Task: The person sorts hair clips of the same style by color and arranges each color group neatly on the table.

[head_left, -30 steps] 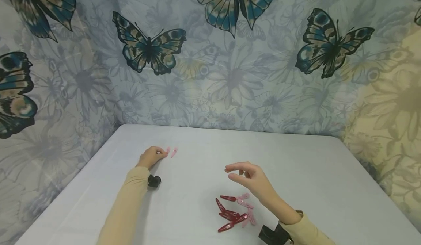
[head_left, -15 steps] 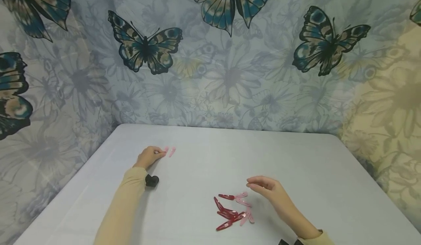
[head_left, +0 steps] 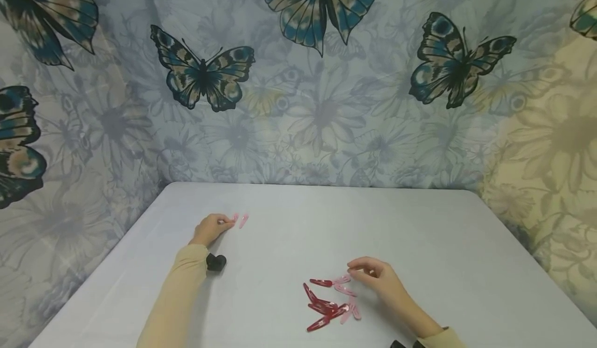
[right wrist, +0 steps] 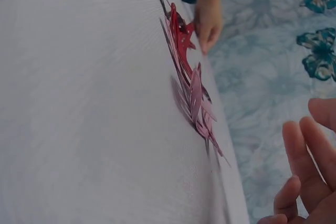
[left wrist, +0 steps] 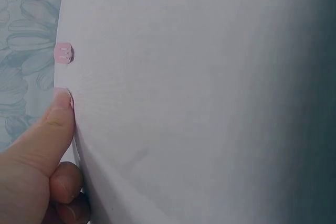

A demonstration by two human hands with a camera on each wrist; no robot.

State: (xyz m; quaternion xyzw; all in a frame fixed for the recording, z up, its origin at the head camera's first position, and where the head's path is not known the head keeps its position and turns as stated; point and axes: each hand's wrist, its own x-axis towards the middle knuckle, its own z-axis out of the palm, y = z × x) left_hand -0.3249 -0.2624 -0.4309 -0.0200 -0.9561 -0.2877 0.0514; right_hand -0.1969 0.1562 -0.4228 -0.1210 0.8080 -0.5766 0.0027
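Observation:
At the far left of the table, my left hand (head_left: 210,228) pinches a pink snap hair clip (head_left: 235,218) by its near end, thumb on top. A second pink hair clip (head_left: 244,220) lies just right of it and appears as a pink end (left wrist: 64,53) in the left wrist view. My right hand (head_left: 380,278) hovers with loosely bent fingers beside a pile of clips, holding nothing. Pink hair clips (head_left: 345,289) lie on the pile's right side, nearest that hand. Several dark red hair clips (head_left: 324,306) overlap on its left.
The white table (head_left: 280,234) has a rounded far edge. Behind it hangs a butterfly-print cloth (head_left: 322,130), which also covers the left and right sides. A black wrist camera (head_left: 216,262) sits on the left sleeve.
My right hand has moved from above the pile to its right side and down toward the pink clips, its fingers drawing closer together. The left hand has stayed at its pink hair clip.

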